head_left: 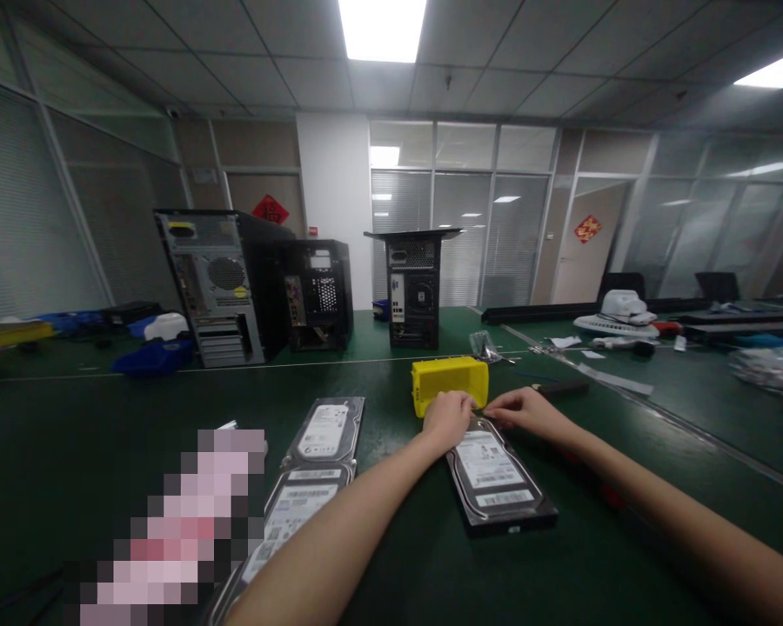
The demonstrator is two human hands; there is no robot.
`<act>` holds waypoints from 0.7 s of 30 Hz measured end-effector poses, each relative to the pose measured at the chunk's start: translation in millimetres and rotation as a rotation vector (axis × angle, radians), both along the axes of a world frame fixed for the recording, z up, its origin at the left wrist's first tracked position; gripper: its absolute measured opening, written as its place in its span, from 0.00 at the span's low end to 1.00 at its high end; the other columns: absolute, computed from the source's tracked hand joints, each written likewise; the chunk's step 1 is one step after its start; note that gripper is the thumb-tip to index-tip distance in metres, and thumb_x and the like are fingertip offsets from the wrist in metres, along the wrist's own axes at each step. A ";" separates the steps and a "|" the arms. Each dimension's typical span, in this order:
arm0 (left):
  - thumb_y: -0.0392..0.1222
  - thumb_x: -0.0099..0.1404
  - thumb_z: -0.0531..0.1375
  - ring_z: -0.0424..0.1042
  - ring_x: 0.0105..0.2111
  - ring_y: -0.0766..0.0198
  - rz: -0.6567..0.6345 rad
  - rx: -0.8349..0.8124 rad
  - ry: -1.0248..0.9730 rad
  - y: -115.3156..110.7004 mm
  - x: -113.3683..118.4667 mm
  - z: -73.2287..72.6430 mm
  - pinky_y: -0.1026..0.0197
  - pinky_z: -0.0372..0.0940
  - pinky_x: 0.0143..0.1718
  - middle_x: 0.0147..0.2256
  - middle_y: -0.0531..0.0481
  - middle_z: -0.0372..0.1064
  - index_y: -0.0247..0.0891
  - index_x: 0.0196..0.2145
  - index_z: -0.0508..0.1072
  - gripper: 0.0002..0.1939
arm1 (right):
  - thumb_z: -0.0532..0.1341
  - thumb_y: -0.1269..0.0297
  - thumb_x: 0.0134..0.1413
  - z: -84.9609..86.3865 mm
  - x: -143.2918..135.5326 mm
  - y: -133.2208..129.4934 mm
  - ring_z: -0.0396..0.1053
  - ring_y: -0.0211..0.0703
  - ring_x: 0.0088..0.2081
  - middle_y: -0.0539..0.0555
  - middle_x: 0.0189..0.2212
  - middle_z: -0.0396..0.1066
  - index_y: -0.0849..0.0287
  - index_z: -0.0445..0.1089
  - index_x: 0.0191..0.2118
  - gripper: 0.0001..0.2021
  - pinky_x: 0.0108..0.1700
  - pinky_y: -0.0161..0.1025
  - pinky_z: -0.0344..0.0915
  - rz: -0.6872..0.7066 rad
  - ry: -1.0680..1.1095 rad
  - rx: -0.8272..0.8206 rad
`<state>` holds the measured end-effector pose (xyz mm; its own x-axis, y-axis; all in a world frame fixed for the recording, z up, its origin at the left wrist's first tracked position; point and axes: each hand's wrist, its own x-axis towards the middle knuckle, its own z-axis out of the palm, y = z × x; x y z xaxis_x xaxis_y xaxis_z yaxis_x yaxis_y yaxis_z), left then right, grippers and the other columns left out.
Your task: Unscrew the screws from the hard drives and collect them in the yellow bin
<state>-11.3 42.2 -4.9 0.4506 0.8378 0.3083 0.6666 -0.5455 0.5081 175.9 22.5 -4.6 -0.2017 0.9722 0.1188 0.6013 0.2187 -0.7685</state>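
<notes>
A hard drive (496, 474) with a white label lies on the green table in front of me. My left hand (448, 417) rests closed over its far left corner, and whatever its fingers hold is hidden. At the drive's far right corner is my right hand (522, 410), its thumb and fingertips pinched together on something too small to name. Just beyond both hands, a yellow plastic bin (450, 380) stands with its open side facing me. Left of my left forearm lie more hard drives, one (326, 432) farther off and another (297, 504) nearer and partly covered.
Three computer cases (215, 287) (318, 296) (415, 296) stand at the back. A blue bin (153, 356) sits at the left. A dark tool (565, 388) lies beyond my right hand. A pixelated patch covers the lower left. Bagged parts (773, 369) lie far right.
</notes>
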 end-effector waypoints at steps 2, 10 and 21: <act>0.40 0.69 0.47 0.74 0.41 0.61 0.002 -0.004 0.002 -0.1 -0.1 0.4 0.63 0.65 0.44 0.40 0.47 0.77 0.39 0.41 0.77 0.18 | 0.62 0.53 0.48 0.2 0.0 0.0 0.70 0.40 0.29 0.59 0.31 0.76 0.66 0.78 0.37 0.20 0.35 0.38 0.67 0.003 -0.003 0.000; 0.41 0.69 0.47 0.74 0.42 0.59 0.013 0.000 0.011 -1.0 0.6 0.8 0.62 0.65 0.46 0.40 0.47 0.77 0.39 0.42 0.77 0.18 | 0.63 0.51 0.47 0.4 1.8 0.3 0.71 0.42 0.31 0.60 0.32 0.76 0.67 0.78 0.40 0.22 0.36 0.38 0.68 0.012 -0.008 -0.007; 0.40 0.69 0.46 0.74 0.42 0.60 0.013 0.014 0.016 -0.7 -0.8 0.0 0.62 0.65 0.45 0.41 0.47 0.76 0.40 0.42 0.77 0.19 | 0.63 0.51 0.47 4.0 0.0 -3.2 0.71 0.43 0.31 0.60 0.32 0.76 0.66 0.78 0.40 0.22 0.36 0.39 0.68 0.006 -0.012 -0.027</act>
<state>-12.2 41.4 -4.9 0.4448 0.8392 0.3130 0.6815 -0.5439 0.4897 176.0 19.3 -0.5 -0.2086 0.9738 0.0904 0.6094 0.2017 -0.7668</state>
